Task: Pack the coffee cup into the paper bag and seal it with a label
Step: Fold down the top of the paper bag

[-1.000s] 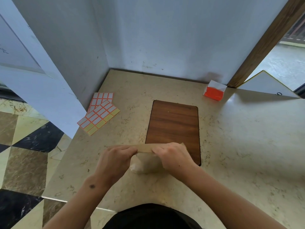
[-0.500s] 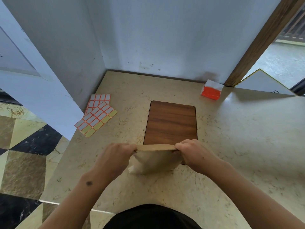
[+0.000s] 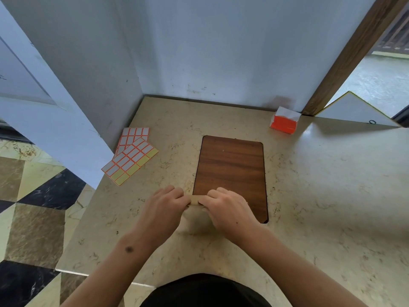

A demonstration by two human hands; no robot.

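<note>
My left hand (image 3: 162, 210) and right hand (image 3: 230, 210) sit knuckle to knuckle, fingers (image 3: 218, 197) curled narrow and pinching the folded top of the paper bag (image 3: 195, 220) between them. Only a short strip of that fold shows in the gap between my fingertips; it runs left to right, and the bag's body stands below it, bulging down to the counter (image 3: 332, 207) between my wrists. The coffee cup cannot be seen; the bag hides whatever it holds.

Just beyond my fingers lies a dark wooden board (image 3: 231, 173), long axis pointing away from me, its near edge partly under my right hand. Farther off to the left of my left hand, near the wall corner, two label sheets (image 3: 131, 157) overlap, white stickers edged in orange, the upper one tilted. Well away past my right hand, against the back wall by the wooden door frame (image 3: 354, 52), stands a small orange-and-white packet (image 3: 284, 121). Nothing lies between my hands and the label sheets but bare counter.
</note>
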